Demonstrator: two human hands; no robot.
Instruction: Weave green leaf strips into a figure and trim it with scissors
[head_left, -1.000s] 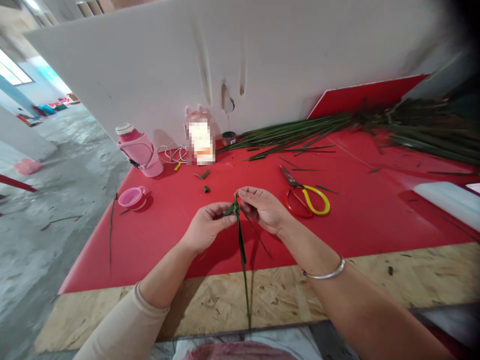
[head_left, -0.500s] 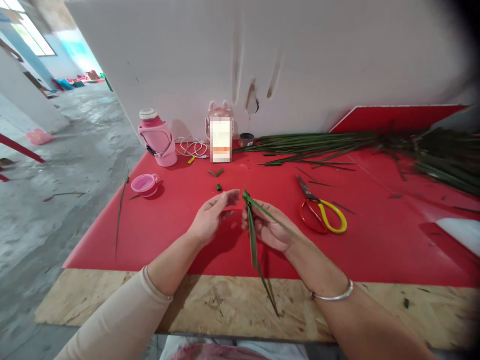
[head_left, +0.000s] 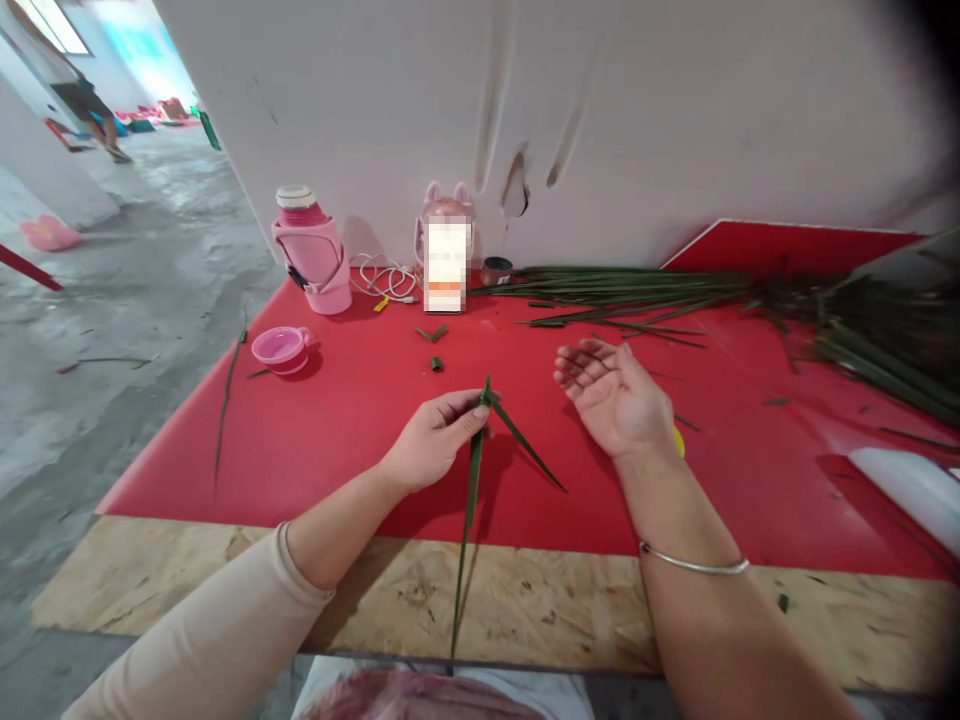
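My left hand pinches a folded green leaf strip near its knotted top. Two long ends hang from the fold, one down past the wooden edge, the other slanting to the right. My right hand is raised above the red table cover, palm up, fingers spread, with nothing in it. Behind that wrist a bit of the scissors' yellow handle shows; the rest is hidden. A small rolled leaf piece and a V-shaped leaf scrap lie beyond my left hand.
A pink bottle, a pink cup, a phone with a blurred screen and a white cable stand or lie toward the wall. Long green leaves are piled at the back right. A person walks far left.
The leaf strip has passed from my right hand to my left. My right hand has moved right and opened, now covering most of the scissors. A person has appeared in the background.
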